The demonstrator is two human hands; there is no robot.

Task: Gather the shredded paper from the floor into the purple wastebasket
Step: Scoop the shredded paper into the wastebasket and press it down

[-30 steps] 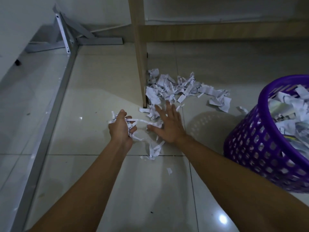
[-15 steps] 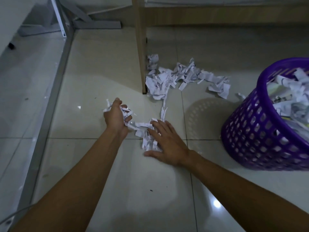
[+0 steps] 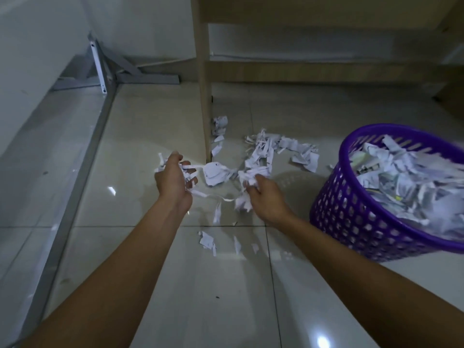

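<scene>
While both fists clutch shredded paper (image 3: 216,173), left hand (image 3: 173,180) and right hand (image 3: 267,197) hang above the floor (image 3: 200,285); more scraps lie beyond them, left of the purple wastebasket (image 3: 351,217).

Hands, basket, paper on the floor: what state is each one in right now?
Left hand: gripping shredded strips.
Right hand: gripping a clump of shreds.
Purple wastebasket: tilted, nearly full of paper.
Loose paper pile: on the floor beside the wooden leg.
Small scraps: scattered on the tiles.
</scene>
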